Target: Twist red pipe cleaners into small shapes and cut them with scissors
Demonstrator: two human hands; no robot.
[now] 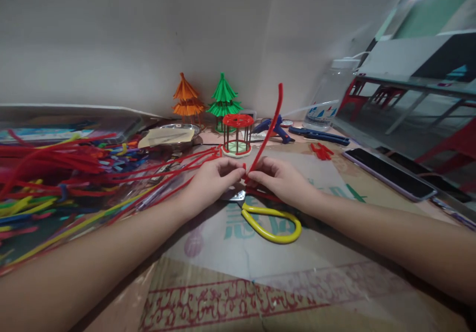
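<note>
My left hand (pixel 213 179) and my right hand (pixel 278 177) meet fingertip to fingertip over the cardboard-covered table (pixel 316 292). Both pinch the lower end of a red pipe cleaner (pixel 270 126), which rises up and to the right from my fingers. Yellow-handled scissors (pixel 268 219) lie flat just beneath and in front of my hands. Behind my hands stands a small round pavilion (pixel 238 134) with a red top, dark posts and a green base.
A heap of coloured pipe cleaners (pixel 55 173) fills the left. At the back stand an orange model (pixel 186 98) and a green model (pixel 223 96), with a blue glue gun (pixel 273 128), a clear jar (pixel 330 96), red scraps (pixel 322 151) and a phone (pixel 388 173) further right.
</note>
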